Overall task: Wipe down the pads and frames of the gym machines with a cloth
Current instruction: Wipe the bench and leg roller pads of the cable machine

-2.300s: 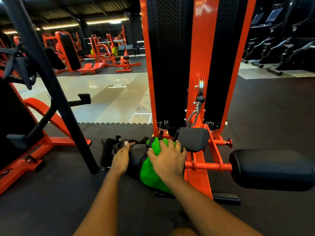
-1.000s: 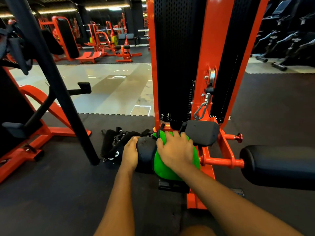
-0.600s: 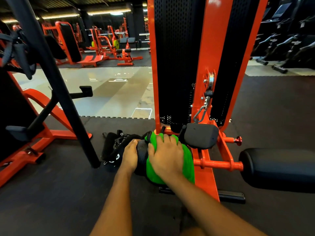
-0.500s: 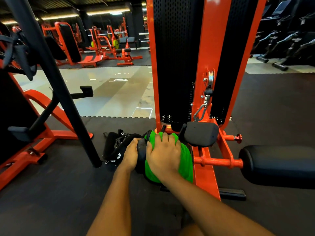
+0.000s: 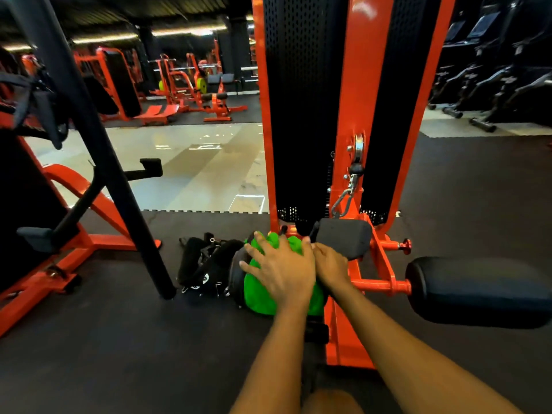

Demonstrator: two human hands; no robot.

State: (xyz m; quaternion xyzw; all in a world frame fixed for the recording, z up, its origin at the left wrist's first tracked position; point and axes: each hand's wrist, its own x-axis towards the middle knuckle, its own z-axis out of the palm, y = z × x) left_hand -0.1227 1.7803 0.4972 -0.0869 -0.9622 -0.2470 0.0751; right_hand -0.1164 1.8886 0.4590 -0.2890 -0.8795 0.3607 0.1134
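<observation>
A green cloth [image 5: 259, 297] is draped over the left black roller pad [image 5: 237, 276] of an orange machine frame [image 5: 352, 85]. My left hand [image 5: 280, 273] lies on the cloth with fingers spread, pressing it onto the pad. My right hand [image 5: 330, 264] sits just to the right of it, at the pad's inner end below a small grey pad [image 5: 343, 237]. Its fingers are partly hidden behind my left hand. The matching right roller pad [image 5: 478, 291] sticks out on an orange bar and is bare.
A pile of black straps and handles [image 5: 206, 264] lies on the rubber floor left of the roller. A slanted black post [image 5: 89, 130] and another orange machine's base [image 5: 74, 249] stand at the left. A cable carabiner [image 5: 343, 201] hangs above the grey pad. Treadmills are far right.
My left hand has moved from the roller's left end onto the green cloth. My right hand has come off the cloth and shifted right, beside the grey pad.
</observation>
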